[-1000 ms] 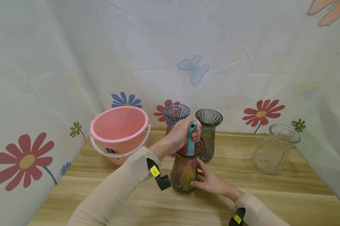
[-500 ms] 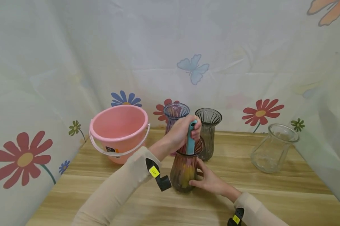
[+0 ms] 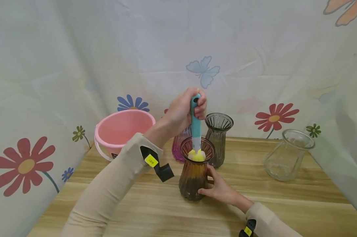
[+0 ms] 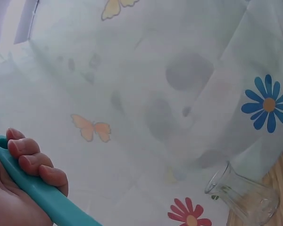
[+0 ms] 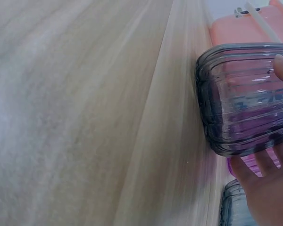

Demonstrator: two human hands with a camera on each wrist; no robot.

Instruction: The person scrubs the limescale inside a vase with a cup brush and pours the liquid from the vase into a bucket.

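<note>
My left hand (image 3: 179,110) grips the teal handle of a bottle brush (image 3: 196,126), fingers wrapped around it near its top hole. Its yellow and white sponge head sits in the mouth of a ribbed, amber-to-grey glass vase (image 3: 190,184). That vase stands upright on the wooden table (image 3: 154,210). From the right side, my right hand (image 3: 221,189) holds the vase low down between thumb and fingers. In the right wrist view, the thumb lies on one side of the vase (image 5: 245,99) and the fingers on the other. The left wrist view shows the brush handle (image 4: 42,197) in my palm.
Behind my left forearm stands a pink bucket (image 3: 125,128) with a white handle. A purple-pink vase (image 3: 179,148) and a grey ribbed vase (image 3: 218,141) are just behind the held one. To the right is a clear glass vase (image 3: 285,161). Flowered white curtain (image 3: 240,82) encloses the table.
My left hand has risen with the brush, bringing its sponge head from deep in the vase up to the mouth. The right hand and the vase have stayed in place.
</note>
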